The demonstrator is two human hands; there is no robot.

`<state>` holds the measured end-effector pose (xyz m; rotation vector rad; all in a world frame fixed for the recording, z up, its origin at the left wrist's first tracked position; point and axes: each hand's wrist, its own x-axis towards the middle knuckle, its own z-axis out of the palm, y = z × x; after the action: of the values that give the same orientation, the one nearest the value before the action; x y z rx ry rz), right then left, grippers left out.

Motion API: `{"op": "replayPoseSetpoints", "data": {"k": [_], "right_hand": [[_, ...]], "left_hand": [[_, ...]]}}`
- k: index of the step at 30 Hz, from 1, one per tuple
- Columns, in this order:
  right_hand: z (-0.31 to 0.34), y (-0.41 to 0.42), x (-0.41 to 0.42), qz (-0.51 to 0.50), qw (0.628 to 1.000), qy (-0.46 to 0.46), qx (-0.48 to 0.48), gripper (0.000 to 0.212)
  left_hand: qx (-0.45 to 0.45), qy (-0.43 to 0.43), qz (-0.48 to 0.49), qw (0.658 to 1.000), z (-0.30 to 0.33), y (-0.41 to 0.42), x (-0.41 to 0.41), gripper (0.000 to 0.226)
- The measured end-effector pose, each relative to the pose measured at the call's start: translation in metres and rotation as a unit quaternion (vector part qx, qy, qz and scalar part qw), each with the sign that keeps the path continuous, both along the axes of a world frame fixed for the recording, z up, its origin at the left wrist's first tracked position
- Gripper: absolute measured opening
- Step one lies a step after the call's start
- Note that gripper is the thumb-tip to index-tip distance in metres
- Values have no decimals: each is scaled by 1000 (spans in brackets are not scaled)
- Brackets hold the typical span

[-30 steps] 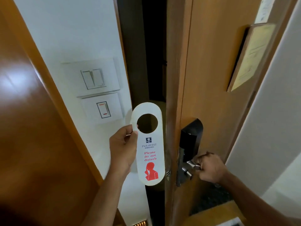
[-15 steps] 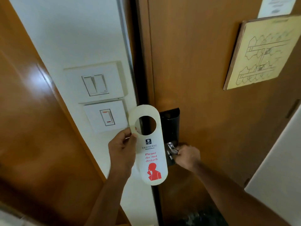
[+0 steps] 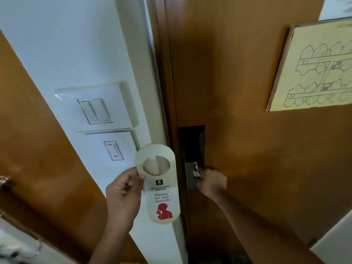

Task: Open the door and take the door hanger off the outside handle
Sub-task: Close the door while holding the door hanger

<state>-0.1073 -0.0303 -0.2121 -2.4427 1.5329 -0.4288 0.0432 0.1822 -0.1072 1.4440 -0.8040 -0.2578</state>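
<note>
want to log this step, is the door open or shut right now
Shut, or all but: the door edge sits against the frame with no gap showing. The right hand grips the handle.

Door handle (image 3: 196, 173): mostly hidden inside the right hand (image 3: 211, 182), only a short silver stub visible beside the lock plate (image 3: 193, 157); handle shape cannot be told. Floor plan (image 3: 312, 67), up and right of the lock plate: right side cut by the frame edge, labels too small to read. White sheet (image 3: 335, 7) above it: cut off at the top edge, print unreadable. Door hanger (image 3: 162, 189), left of the lock plate: small logo line blurred; its left rim is covered by the left hand (image 3: 123, 197). Metal item (image 3: 6, 181), far left of the lock plate: blurred, clipped, unidentifiable.
</note>
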Motion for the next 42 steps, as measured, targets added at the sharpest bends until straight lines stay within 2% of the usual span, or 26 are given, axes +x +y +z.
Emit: {"op": "replayPoseSetpoints", "data": {"k": [5,11,20,25,29,30,32,33,35,36,37,38,39,40,41,42], "right_hand": [[-1,-17,12,-1,1000,-6,-2,13],[2,-27,23,-11,1000,-3,-3,19],[2,-42,27,0,1000,15,-1,26],[14,-45,32,25,991,113,-60,34],[28,-41,31,29,984,165,-59,23],[31,-37,28,35,987,146,-64,18],[33,-24,19,60,989,65,-116,35],[33,-12,8,51,988,10,-147,40],[29,19,-19,-12,977,-147,-153,35],[24,39,-37,-62,960,-256,-99,27],[20,59,-52,-108,920,-376,6,24],[19,79,-64,-136,855,-480,141,31],[16,96,-75,-139,783,-547,260,39],[13,110,-82,-125,729,-576,348,43],[11,122,-91,-124,691,-593,395,41],[9,132,-100,-138,669,-606,408,37]], "left_hand": [[17,-72,1,997,3,5,21,33],[1,-39,-20,999,0,1,27,29],[1,-37,-30,999,-3,-2,27,39],[10,-28,-22,999,-1,-1,26,42],[-5,-23,-14,1000,-3,-2,13,55],[-6,-26,-11,1000,-3,-3,7,55],[-12,-26,3,1000,-5,-5,-3,55],[-16,-22,5,1000,-6,-7,-9,53],[-27,-3,3,1000,-9,-12,-21,48],[-32,11,-4,999,-11,-16,-28,44],[-35,27,-9,999,-12,-21,-35,42],[-37,51,-15,998,-14,-27,-44,39],[-39,88,-25,995,-15,-33,-54,37],[-46,133,-36,989,-15,-40,-62,37],[-48,176,-54,982,-16,-46,-72,38],[-50,216,-77,972,-19,-52,-81,38]]}}
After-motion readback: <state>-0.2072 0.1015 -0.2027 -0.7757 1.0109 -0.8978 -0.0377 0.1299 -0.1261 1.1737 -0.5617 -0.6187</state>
